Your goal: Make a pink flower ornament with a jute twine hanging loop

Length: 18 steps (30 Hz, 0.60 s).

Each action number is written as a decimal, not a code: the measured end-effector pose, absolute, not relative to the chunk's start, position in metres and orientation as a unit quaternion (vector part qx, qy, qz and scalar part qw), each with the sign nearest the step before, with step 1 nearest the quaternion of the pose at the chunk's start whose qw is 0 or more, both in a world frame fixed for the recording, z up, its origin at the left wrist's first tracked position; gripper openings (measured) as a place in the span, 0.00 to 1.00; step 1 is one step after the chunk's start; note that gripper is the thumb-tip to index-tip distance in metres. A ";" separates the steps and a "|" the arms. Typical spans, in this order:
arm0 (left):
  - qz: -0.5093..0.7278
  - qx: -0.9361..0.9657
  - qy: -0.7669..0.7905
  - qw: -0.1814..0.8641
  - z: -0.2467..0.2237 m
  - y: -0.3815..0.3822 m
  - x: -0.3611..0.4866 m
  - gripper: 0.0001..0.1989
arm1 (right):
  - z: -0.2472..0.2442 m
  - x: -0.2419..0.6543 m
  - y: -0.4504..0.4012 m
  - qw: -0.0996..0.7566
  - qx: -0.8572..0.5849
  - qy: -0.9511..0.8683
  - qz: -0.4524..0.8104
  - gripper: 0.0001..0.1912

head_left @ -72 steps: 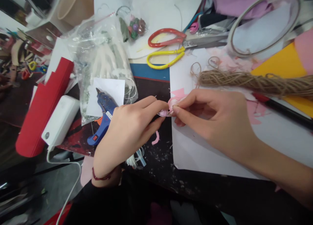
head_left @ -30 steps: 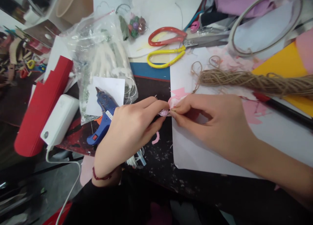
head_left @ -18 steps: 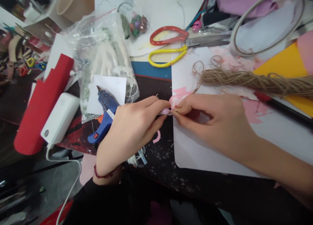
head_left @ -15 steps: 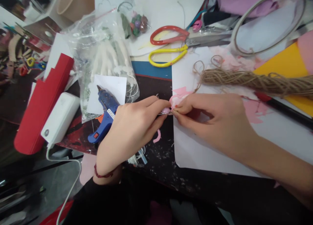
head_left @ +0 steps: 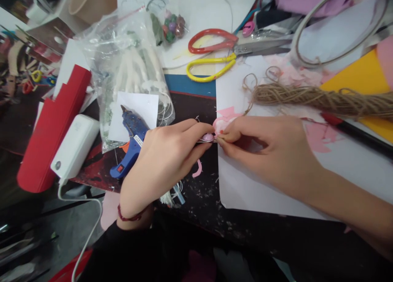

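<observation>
My left hand [head_left: 172, 155] is closed in a pinch around a small lilac-pink bead [head_left: 208, 137] with thin whitish string beside it. Close against it, my right hand [head_left: 264, 147] pinches its thumb and fingertips together. What lies between those tips is too small to make out. Just behind the fingertips is pale pink cut material [head_left: 222, 120], partly hidden by my right hand. Below my left fingers, a pink curved strip [head_left: 198, 168] lies on the dark table [head_left: 202, 208]. A blue glue gun [head_left: 133, 138] rests beside my left hand, partly covered by it.
White paper [head_left: 254, 192] lies under my right hand, with a twine bundle [head_left: 307, 98] beyond. Scissors [head_left: 211, 48] with red and yellow handles lie at the back, near a hoop [head_left: 296, 40]. Leftward are a clear bag [head_left: 132, 65], a white power bank [head_left: 75, 147] and a red case [head_left: 52, 138].
Both hands keep almost the same pinch at the same spot. The bead shows slightly more clearly between my left fingers. The whole view has shifted very slightly.
</observation>
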<state>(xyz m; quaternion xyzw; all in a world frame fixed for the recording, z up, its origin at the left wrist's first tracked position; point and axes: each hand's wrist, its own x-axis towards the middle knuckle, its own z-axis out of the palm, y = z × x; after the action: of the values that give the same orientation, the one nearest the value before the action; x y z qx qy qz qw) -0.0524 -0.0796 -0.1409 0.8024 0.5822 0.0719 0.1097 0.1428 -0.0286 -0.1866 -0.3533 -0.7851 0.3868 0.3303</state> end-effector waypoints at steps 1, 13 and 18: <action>0.072 0.803 0.582 0.110 -0.141 -0.080 -0.053 0.10 | -0.187 0.143 -0.029 0.328 -0.354 -0.786 0.387 0.13; 0.081 0.808 0.572 0.115 -0.142 -0.078 -0.053 0.11 | -0.187 0.140 -0.027 0.328 -0.355 -0.779 0.399 0.14; 0.077 0.812 0.569 0.105 -0.143 -0.077 -0.053 0.11 | -0.186 0.140 -0.026 0.323 -0.343 -0.785 0.403 0.14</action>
<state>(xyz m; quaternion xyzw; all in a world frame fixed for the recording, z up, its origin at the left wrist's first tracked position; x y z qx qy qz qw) -0.0534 -0.0767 -0.1432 0.8120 0.5690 0.0771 0.1045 0.1396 -0.0262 -0.1857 -0.3429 -0.7849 0.4027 0.3227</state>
